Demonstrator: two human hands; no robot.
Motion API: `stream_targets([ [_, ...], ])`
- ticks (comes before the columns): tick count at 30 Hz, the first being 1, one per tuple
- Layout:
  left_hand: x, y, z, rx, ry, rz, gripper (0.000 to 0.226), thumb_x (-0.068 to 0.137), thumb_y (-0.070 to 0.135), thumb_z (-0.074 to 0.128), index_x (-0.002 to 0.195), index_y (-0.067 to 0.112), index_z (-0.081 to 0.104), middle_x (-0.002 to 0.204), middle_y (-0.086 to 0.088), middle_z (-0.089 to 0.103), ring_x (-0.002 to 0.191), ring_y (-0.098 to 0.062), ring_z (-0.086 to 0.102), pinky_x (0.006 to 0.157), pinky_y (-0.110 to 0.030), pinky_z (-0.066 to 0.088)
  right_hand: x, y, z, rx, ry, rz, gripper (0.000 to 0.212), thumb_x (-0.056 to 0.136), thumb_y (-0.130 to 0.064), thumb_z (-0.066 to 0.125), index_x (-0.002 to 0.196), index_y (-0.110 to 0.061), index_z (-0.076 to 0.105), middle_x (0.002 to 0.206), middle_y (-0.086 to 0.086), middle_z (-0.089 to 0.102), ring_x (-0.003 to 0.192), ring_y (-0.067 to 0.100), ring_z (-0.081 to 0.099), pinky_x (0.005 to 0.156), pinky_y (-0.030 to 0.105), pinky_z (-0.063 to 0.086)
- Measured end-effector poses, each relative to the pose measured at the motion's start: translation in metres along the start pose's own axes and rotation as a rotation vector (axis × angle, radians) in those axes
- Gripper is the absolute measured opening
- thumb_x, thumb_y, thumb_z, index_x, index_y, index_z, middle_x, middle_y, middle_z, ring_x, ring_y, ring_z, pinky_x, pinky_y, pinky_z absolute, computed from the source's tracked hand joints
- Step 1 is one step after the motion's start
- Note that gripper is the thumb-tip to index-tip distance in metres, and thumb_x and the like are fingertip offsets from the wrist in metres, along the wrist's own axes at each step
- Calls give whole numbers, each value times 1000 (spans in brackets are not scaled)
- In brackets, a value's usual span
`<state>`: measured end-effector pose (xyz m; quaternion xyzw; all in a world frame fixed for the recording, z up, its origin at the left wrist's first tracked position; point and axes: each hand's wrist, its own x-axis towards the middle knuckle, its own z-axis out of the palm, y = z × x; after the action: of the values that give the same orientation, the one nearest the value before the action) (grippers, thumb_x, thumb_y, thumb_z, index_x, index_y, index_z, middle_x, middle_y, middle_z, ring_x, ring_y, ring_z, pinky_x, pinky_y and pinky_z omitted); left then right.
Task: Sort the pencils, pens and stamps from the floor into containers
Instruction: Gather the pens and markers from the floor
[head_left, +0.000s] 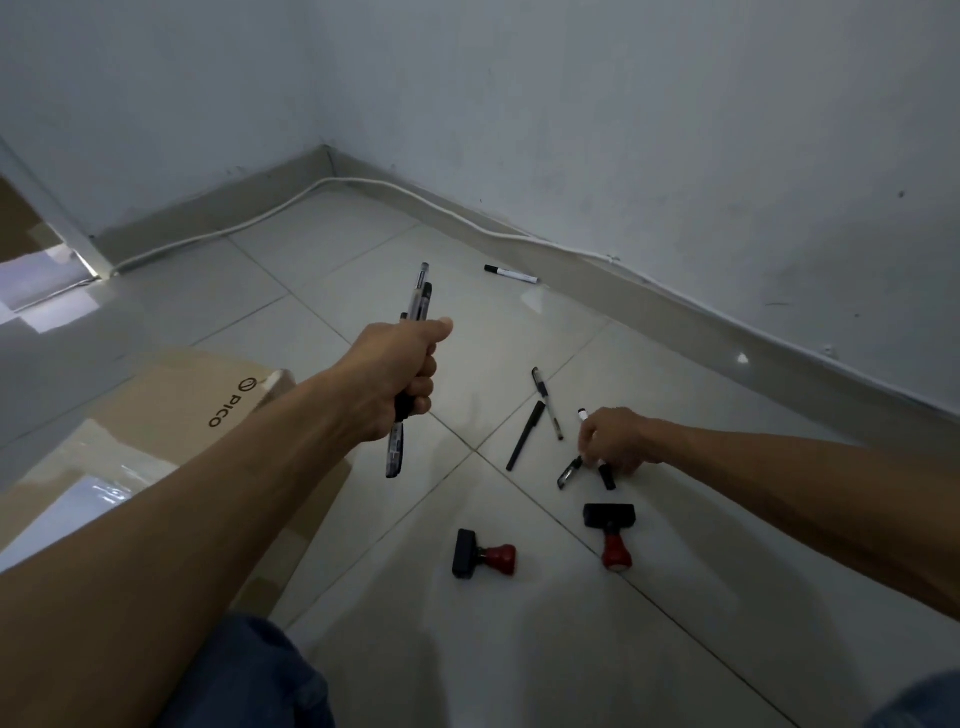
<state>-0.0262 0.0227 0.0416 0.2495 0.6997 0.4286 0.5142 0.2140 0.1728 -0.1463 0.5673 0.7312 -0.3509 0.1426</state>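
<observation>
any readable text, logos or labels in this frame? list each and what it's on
"PICO", with a round logo mark beside it: printed on the cardboard box at left.
White marker by the wall: dark print on its barrel, too small to read.
Pens in the left hand and on the floor: no legible markings.

2 stamps (545, 540) on floor (519, 649), nearer than 2 pens (537, 421); box (171, 410) left.

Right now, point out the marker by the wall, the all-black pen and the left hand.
marker by the wall (511, 274), head view, middle of its white barrel.
all-black pen (525, 436), head view, middle of its barrel.
left hand (397, 382), head view, back of the hand.
</observation>
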Motion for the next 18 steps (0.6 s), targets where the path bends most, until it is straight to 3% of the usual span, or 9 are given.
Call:
stream_targets([
  [3,-4,-4,6,49,-21,6,34,103,33,61,77,21,44,48,8,32,39,-9,27,38,-23,32,-3,0,14,-104,89,-46,22,90,-21,67,107,-9,75,110,10,70,103,29,67,76,33,57],
  [8,-9,-6,13,118,-70,38,36,103,33,62,75,22,42,47,8,31,40,-10,27,39,-24,32,5,4,24,-98,136,-16,30,86,-28,67,95,-1,75,95,14,74,88,29,70,63,28,48],
  [12,-10,-2,9,102,-83,49,35,103,32,62,77,21,42,48,8,31,41,-10,27,39,-23,33,7,5,31,-123,176,8,24,77,-20,70,91,-1,65,94,11,65,82,26,62,63,27,45],
  [14,-9,0,6,79,-83,51,34,103,32,62,77,21,43,49,8,31,41,-9,27,39,-23,33,8,2,32,-103,213,29,24,78,-16,68,98,-6,58,106,14,66,91,29,62,67,28,43],
  [16,-8,2,2,52,-80,54,35,103,33,62,76,22,42,50,8,31,41,-10,27,39,-23,33,13,-1,30,-47,256,32,36,82,-13,64,117,-5,56,119,18,65,103,33,64,71,29,43],
  [18,-7,4,0,33,-79,58,36,102,33,63,76,23,41,52,8,30,41,-10,26,40,-23,32,17,-6,22,46,295,32,36,87,-11,61,121,-4,55,120,21,62,101,34,63,69,29,44],
])
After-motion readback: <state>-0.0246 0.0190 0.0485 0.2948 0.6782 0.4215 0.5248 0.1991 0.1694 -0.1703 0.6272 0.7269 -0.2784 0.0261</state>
